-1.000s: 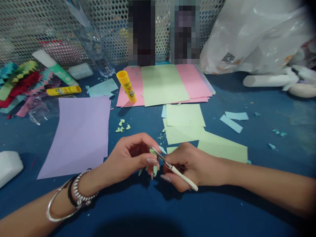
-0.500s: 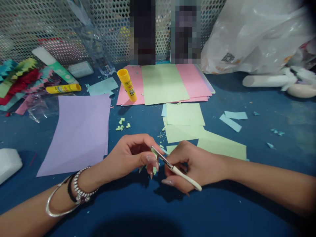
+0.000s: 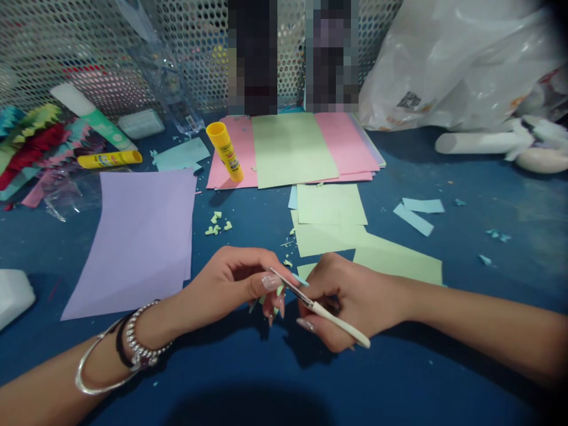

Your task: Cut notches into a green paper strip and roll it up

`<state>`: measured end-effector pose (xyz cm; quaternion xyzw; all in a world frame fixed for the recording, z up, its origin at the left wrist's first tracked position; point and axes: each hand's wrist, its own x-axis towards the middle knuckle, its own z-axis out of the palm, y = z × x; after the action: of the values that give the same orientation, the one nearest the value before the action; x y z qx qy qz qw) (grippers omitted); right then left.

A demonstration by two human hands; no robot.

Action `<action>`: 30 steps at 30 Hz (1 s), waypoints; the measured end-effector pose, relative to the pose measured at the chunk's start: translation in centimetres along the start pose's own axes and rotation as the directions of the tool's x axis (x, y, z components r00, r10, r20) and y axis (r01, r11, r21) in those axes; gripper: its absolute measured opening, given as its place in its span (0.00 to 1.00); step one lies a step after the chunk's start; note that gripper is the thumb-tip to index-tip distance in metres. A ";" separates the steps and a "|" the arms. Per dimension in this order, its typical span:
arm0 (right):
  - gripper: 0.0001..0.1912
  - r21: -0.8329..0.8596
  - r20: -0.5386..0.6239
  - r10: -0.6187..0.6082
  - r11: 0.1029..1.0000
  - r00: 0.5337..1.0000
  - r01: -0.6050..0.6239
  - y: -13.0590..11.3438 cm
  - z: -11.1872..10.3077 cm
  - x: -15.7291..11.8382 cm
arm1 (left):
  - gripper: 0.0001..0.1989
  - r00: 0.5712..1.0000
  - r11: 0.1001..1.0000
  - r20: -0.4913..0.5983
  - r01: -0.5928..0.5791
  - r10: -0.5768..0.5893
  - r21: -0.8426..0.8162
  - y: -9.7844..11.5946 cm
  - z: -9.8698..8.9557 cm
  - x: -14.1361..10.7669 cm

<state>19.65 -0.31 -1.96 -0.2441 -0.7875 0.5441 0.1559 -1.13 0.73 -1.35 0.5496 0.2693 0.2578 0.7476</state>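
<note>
My left hand (image 3: 248,281) pinches small pieces of green paper (image 3: 279,291) between thumb and fingers, with more green showing under the fingertips. My right hand (image 3: 346,299) is closed on white-handled scissors (image 3: 339,322), whose blades point up and left to my left fingertips. A narrow blue strip (image 3: 300,280) shows by the blades. Behind my hands lie green paper sheets (image 3: 328,236), and small green clippings (image 3: 216,225) are scattered beyond my left hand. Purple sheets (image 3: 137,236) lie to the left.
A yellow glue stick (image 3: 225,152) stands at the edge of stacked pink and green paper (image 3: 295,148). Light blue strips (image 3: 415,216) lie on the right. Behind are a plastic bag (image 3: 426,71) and a perforated metal panel (image 3: 195,47).
The scissor blades look closer together, and the handle has dropped slightly to the right. My left thumb has shifted up by the blades. The whole view has moved a little.
</note>
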 end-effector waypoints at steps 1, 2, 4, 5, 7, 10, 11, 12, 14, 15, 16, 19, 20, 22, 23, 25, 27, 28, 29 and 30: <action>0.10 0.009 0.006 0.002 1.000 1.000 -0.002 0.0 -0.1 0.0 | 0.09 1.000 1.000 0.007 -0.002 0.002 0.006 0.0 0.0 0.0; 0.10 0.019 0.010 0.006 1.000 1.000 -0.007 0.0 -0.1 0.0 | 0.09 1.000 1.000 0.007 -0.005 0.005 0.019 0.0 0.1 0.0; 0.10 0.034 0.010 0.018 0.999 1.000 -0.019 -0.1 -0.2 0.0 | 0.10 0.999 0.997 -0.031 -0.016 0.018 0.071 -0.1 0.3 0.0; 0.10 0.044 0.005 0.027 0.999 1.000 -0.027 -0.1 -0.2 0.0 | 0.13 0.997 0.992 -0.067 -0.023 0.031 0.122 -0.2 0.5 0.0; 0.08 0.069 -0.012 0.054 0.996 0.998 -0.053 -0.2 -0.2 0.1 | 0.17 0.987 0.957 -0.139 -0.033 0.075 0.287 -0.2 0.7 -0.2; 0.07 0.098 -0.025 0.109 0.990 0.994 -0.106 -0.4 -0.2 0.2 | 0.13 0.974 0.786 -0.127 -0.073 0.190 0.614 -0.3 1.0 -0.5; 0.08 0.099 -0.026 0.120 0.988 0.992 -0.117 -0.5 -0.1 0.3 | 0.13 0.968 0.713 -0.097 -0.102 0.233 0.694 -0.2 1.0 -0.6; 0.08 0.095 -0.025 0.127 0.988 0.992 -0.124 -0.6 -0.1 0.3 | 0.13 0.961 0.647 -0.064 -0.132 0.270 0.751 -0.2 1.1 -0.7; 0.09 0.082 -0.025 0.131 0.988 0.991 -0.128 -0.8 -0.1 0.4 | 0.14 0.948 0.558 -0.014 -0.175 0.317 0.811 -0.2 1.1 -0.9; 0.09 0.073 -0.023 0.136 0.988 0.990 -0.134 -0.8 -0.1 0.4 | 0.14 0.948 0.533 0.004 -0.183 0.320 0.826 -0.2 1.1 -0.9; 0.09 0.063 -0.020 0.143 0.988 0.990 -0.141 -0.8 0.0 0.4 | 0.15 0.950 0.516 0.012 -0.181 0.313 0.838 -0.2 1.1 -1.0; 0.11 0.042 0.002 0.159 0.986 0.987 -0.159 -0.8 -0.1 0.3 | 0.14 0.956 0.490 0.003 -0.154 0.295 0.858 -0.3 1.3 -1.2; 0.11 0.036 0.008 0.159 0.987 0.987 -0.159 -0.7 -0.1 0.3 | 0.14 0.955 0.488 -0.003 -0.148 0.295 0.860 -0.3 1.3 -1.3; 0.12 0.021 0.007 0.144 0.989 0.989 -0.145 -0.6 -0.1 0.2 | 0.13 0.951 0.490 -0.012 -0.148 0.308 0.859 -0.4 1.4 -1.3; 0.12 0.010 0.002 0.134 0.991 0.991 -0.134 -0.6 -0.1 0.2 | 0.12 0.948 0.492 -0.011 -0.154 0.317 0.857 -0.4 1.4 -1.3; 0.13 -0.014 -0.018 0.109 0.994 0.994 -0.109 -0.5 -0.1 0.2 | 0.12 0.944 0.502 -0.012 -0.164 0.328 0.849 -0.4 1.4 -1.3; 0.13 -0.020 -0.029 0.092 0.996 0.995 -0.092 -0.4 -0.1 0.2 | 0.12 0.943 0.518 -0.018 -0.167 0.332 0.839 -0.3 1.4 -1.2; 0.13 -0.018 -0.032 0.086 0.996 0.996 -0.087 -0.4 -0.1 0.2 | 0.12 0.942 0.526 -0.021 -0.168 0.334 0.833 -0.3 1.4 -1.2; 0.14 -0.012 -0.034 0.082 0.997 0.996 -0.082 -0.4 0.0 0.2 | 0.13 0.942 0.534 -0.024 -0.169 0.335 0.828 -0.2 1.4 -1.2; 0.13 -0.007 -0.032 0.083 0.997 0.996 -0.083 -0.4 0.0 0.2 | 0.13 0.940 0.540 -0.028 -0.170 0.339 0.824 -0.1 1.5 -1.1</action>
<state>19.40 -0.31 -1.61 -0.2858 -0.7764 0.5428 0.1445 -0.91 -1.06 -0.97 0.8366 0.3418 0.2617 0.3388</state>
